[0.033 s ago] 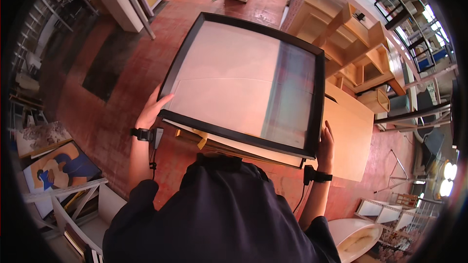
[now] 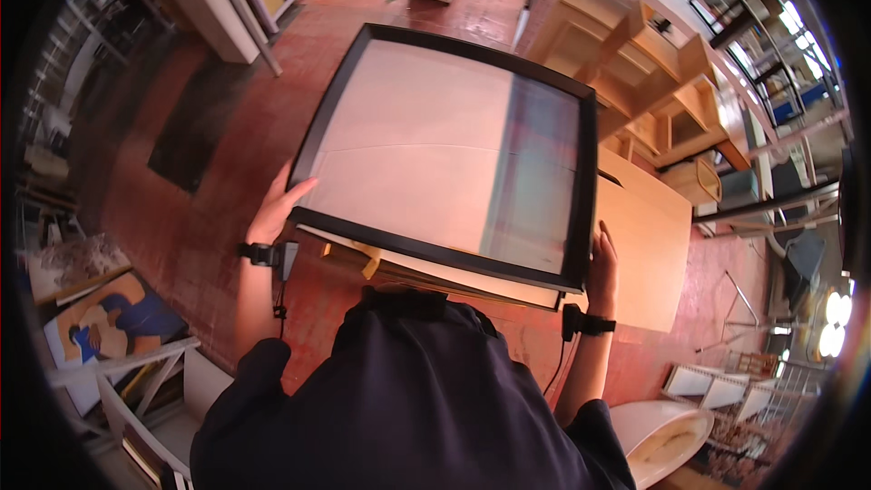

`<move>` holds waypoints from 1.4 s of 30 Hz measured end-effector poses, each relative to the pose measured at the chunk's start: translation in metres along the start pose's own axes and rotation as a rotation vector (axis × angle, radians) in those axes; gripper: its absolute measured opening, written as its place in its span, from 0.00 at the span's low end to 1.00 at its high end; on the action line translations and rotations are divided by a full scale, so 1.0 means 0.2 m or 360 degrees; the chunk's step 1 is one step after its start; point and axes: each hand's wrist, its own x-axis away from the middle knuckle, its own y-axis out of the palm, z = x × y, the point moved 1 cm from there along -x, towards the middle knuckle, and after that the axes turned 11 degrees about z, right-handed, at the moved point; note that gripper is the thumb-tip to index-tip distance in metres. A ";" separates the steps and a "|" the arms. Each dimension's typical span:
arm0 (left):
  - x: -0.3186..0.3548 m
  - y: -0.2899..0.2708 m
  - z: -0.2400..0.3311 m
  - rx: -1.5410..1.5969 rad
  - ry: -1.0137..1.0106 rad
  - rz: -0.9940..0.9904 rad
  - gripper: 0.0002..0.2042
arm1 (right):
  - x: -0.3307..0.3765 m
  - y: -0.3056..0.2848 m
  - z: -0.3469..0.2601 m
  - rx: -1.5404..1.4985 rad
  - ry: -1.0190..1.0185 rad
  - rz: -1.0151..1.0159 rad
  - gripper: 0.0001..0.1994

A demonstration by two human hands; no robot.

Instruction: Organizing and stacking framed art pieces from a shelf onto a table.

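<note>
A large rectangular frame with a black border (image 2: 454,257) lies tilted in front of my chest. Its shiny pane (image 2: 417,145) looks pale pink, with a blue-grey band of reflection along the right side. My left hand (image 2: 275,206) grips the frame's left edge, thumb over the top and fingers mostly hidden underneath. On the opposite edge, my right hand (image 2: 603,263) holds the lower right side, its fingers pointing up along the border. Below the near edge show a layered board edge and a strip of yellow tape (image 2: 371,260).
A flat tan board (image 2: 649,254) lies to the right, beside wooden shelving units (image 2: 667,82). Paintings (image 2: 118,318) and a white rack (image 2: 136,381) stand at lower left. A white basin (image 2: 662,436) sits at lower right; a pillar (image 2: 195,0) rises at far left.
The frame and both hands sit very slightly further left in the picture, and the room around them has shifted slightly too. Both hands keep the same hold.
</note>
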 end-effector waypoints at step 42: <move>0.04 -0.02 -0.04 0.0374 -0.0259 0.0045 0.25 | 0.25 0.46 -0.50 0.0364 -0.0624 -0.0476 0.40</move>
